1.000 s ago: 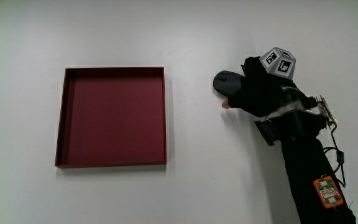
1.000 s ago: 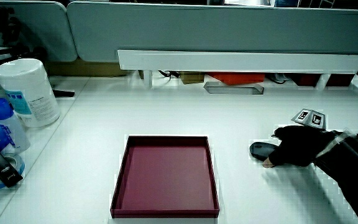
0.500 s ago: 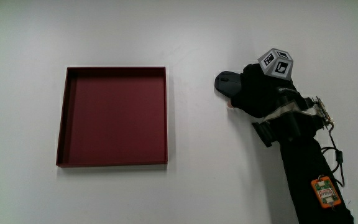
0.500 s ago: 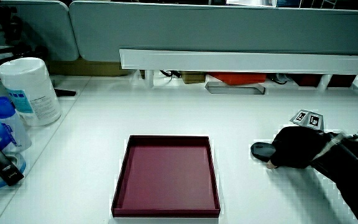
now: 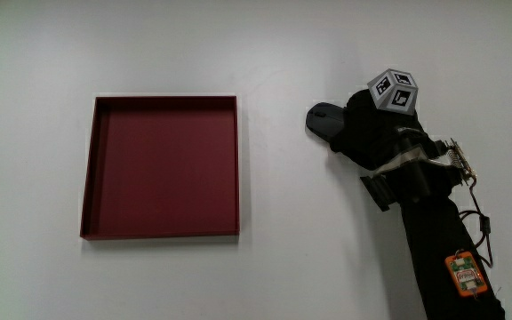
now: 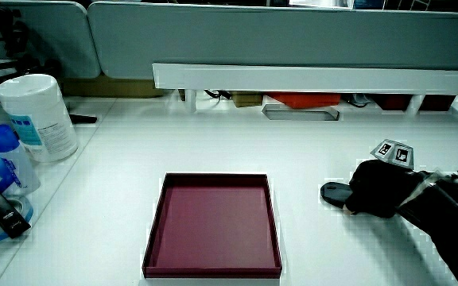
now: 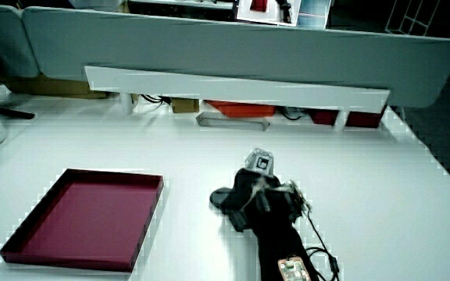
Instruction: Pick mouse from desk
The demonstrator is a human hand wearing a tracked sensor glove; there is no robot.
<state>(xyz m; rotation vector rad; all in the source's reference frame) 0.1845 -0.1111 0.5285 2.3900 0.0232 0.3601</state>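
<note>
Since a sec ago my hand (image 5: 367, 133) has slid further over the mouse (image 5: 321, 119), w/ fingers now clamped round it on the desk (image 5: 327, 44) beside the red tray (image 5: 160, 166), so I'd squeeze both flanks evenly & lift straight.

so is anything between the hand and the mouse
Nothing visible. The hand already lies over the mouse on the table, covering most of it. The red tray sits apart beside them.
</note>
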